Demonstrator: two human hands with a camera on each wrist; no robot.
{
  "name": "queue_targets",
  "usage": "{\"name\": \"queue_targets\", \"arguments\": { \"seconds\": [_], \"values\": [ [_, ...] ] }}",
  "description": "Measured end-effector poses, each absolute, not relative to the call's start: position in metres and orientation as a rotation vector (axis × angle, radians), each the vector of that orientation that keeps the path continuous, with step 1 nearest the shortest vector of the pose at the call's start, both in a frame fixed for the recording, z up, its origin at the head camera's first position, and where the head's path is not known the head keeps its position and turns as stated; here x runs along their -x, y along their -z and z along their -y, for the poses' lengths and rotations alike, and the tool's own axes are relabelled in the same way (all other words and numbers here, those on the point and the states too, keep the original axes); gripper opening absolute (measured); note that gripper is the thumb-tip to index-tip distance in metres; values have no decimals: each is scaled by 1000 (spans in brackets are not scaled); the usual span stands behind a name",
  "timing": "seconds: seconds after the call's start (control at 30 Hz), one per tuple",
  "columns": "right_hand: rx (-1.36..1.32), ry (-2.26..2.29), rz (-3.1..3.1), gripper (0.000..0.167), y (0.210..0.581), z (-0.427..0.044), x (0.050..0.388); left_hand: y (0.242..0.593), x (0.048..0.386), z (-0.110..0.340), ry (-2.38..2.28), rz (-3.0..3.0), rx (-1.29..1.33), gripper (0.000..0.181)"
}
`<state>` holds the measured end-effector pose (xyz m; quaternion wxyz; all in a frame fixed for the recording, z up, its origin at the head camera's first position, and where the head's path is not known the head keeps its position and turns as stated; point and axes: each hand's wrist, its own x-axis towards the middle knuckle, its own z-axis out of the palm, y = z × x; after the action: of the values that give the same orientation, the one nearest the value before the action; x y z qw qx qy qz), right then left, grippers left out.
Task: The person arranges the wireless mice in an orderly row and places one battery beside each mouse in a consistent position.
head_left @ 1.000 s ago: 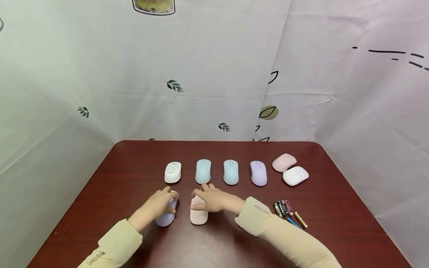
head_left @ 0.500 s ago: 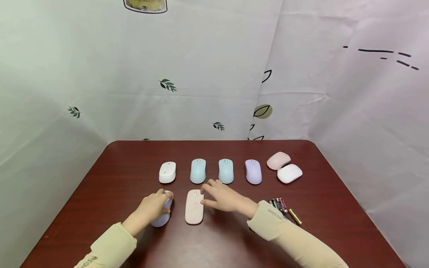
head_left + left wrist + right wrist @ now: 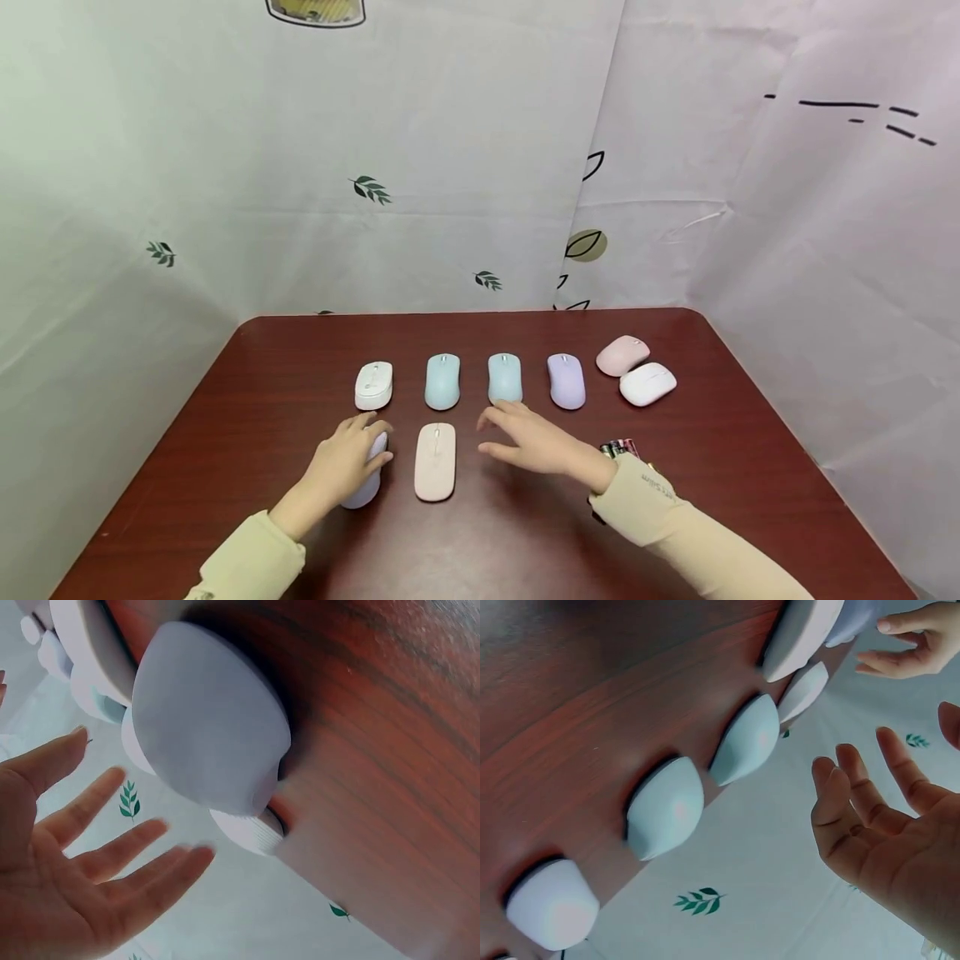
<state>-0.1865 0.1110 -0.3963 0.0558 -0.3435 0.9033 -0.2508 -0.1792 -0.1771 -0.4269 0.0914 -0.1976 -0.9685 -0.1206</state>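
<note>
My left hand [image 3: 341, 462] hovers over a lavender computer mouse [image 3: 363, 492] at the left front, partly hiding it. In the left wrist view its fingers are spread and a gap shows between them and the mouse [image 3: 210, 720]. A pale pink mouse [image 3: 435, 462] lies just right of that one, fully visible. My right hand [image 3: 536, 443] is held above the table to the right of the pink mouse, fingers loosely bent around nothing. Just beyond its fingertips lies a light blue mouse [image 3: 505, 377]. The right wrist view shows this hand [image 3: 900, 825] apart from every mouse.
A back row holds a white mouse [image 3: 373, 385], another light blue mouse [image 3: 442, 382] and a second lavender one [image 3: 566, 382]. Farther right, a pink mouse [image 3: 622, 356] and a white mouse [image 3: 648, 384] lie askew. My right sleeve partly covers several batteries [image 3: 619, 448].
My right hand has come off the pale pink mouse and moved right. My left hand has loosened from the lavender mouse, its fingers now lifted. The head view has shifted slightly.
</note>
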Motion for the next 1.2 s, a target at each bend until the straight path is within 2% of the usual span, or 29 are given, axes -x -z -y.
{"name": "queue_targets", "arguments": {
  "seconds": [0.2, 0.5, 0.83, 1.03, 1.2],
  "values": [
    [955, 1085, -2563, 22, 399, -133, 199, 434, 184, 167, 434, 2792, 709, 46],
    [665, 1270, -2372, 26, 401, -171, 222, 437, 192, 135, 566, 2845, 894, 44],
    [563, 1299, -2423, 31, 402, -194, 234, 439, 194, 111, 561, 2899, 882, 44],
    [536, 1323, -2523, 28, 401, -206, 238, 438, 183, 112, 551, 2947, 868, 46],
    [411, 1370, -2601, 31, 399, -220, 245, 439, 179, 114, 520, 3006, 855, 46]
  ]
}}
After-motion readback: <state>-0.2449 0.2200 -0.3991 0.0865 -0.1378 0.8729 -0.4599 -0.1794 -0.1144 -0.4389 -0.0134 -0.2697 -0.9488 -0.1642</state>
